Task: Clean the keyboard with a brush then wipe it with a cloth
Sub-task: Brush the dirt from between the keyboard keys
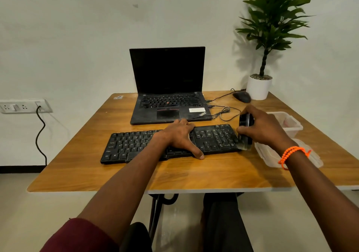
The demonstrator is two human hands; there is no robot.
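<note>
A black keyboard point(136, 146) lies across the middle of the wooden table point(136, 176). My left hand point(179, 137) rests flat on its centre, fingers reaching over the far edge and thumb at the near edge. My right hand point(266, 127) grips a black brush point(245, 129) at the keyboard's right end. The pale bristles touch the keyboard's right near corner. No cloth is visible.
An open black laptop point(169, 96) stands behind the keyboard, cables running to its right side. A black mouse point(241, 97) and a potted plant point(259, 87) sit at the back right. A clear plastic box point(289, 123) and its lid point(270, 154) lie under my right forearm.
</note>
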